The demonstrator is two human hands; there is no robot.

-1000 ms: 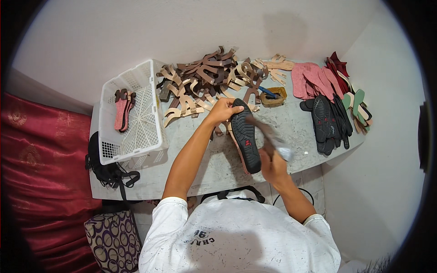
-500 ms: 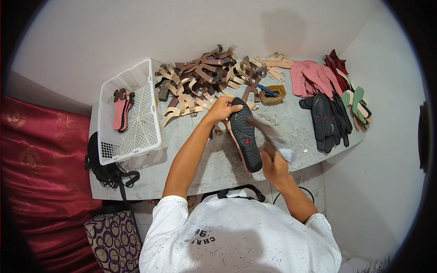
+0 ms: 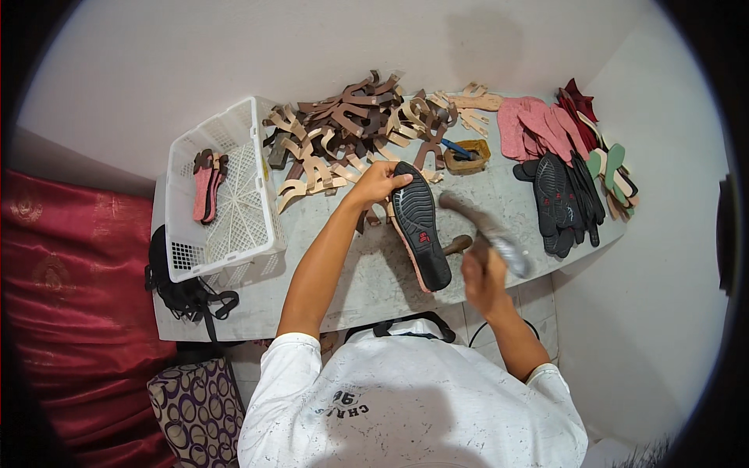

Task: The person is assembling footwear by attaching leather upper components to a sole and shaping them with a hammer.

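My left hand (image 3: 380, 184) grips a black sandal sole (image 3: 419, 226) by its upper end, thumb on the ribbed face. The sole stands tilted over the table, its tread side showing and a pinkish layer along its left edge. In my right hand (image 3: 485, 282), closed just right of the sole's lower end, is a hammer (image 3: 511, 253) smeared by motion. Its silvery end points right and its dark end toward the sole; a gap separates it from the sole. A rounded brown end (image 3: 457, 244) pokes out between hand and sole; what it belongs to is unclear.
Brown and beige strap pieces (image 3: 351, 117) lie heaped along the back. A white basket (image 3: 273, 226) at left holds a few pink-and-black pieces. A small yellowish tub (image 3: 472, 165) with a blue-handled tool stands behind. Black soles (image 3: 555, 199) and pink pieces (image 3: 534, 132) are at right.
The hammer has swung away from the sole, to the right, with my right hand. My left hand and the sole have barely moved.
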